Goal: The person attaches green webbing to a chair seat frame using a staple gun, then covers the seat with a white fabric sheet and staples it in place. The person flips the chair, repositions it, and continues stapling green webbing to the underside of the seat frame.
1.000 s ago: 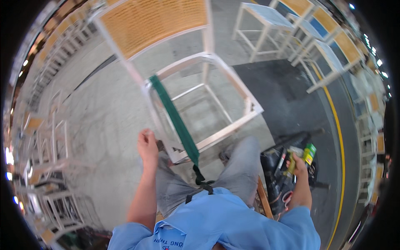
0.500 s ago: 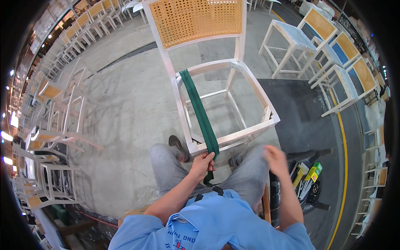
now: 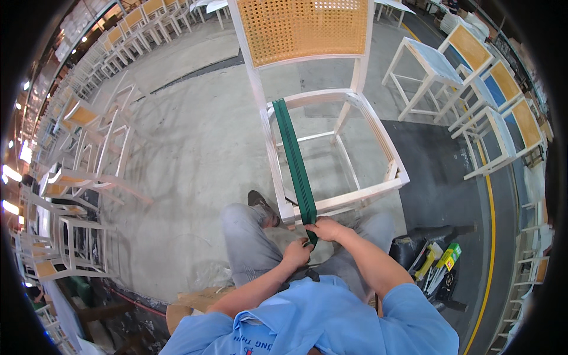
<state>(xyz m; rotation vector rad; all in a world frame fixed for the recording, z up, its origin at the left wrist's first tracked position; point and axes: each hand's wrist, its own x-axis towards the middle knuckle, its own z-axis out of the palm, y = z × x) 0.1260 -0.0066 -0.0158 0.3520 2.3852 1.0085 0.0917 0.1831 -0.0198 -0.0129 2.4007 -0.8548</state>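
In front of me stands a whitish wooden chair frame with a woven cane back and an open seat. A dark green webbing strap runs along the left side of the seat, from the back rail over the front rail, where it bends down. My left hand is closed on the strap's lower end, below the front rail. Just above it, my right hand has its fingers closed against the strap near the rail. Whether the right fingers also hold something small is hidden.
Hand tools and a green-yellow box lie on the floor at my right. Beyond them runs a yellow floor line. Finished-looking cane-back chairs stand at the far right. Bare chair frames are stacked at the left.
My right hand has come in from the right to the strap at the front rail. The left hand has slid lower along the strap. The whole view has shifted slightly.
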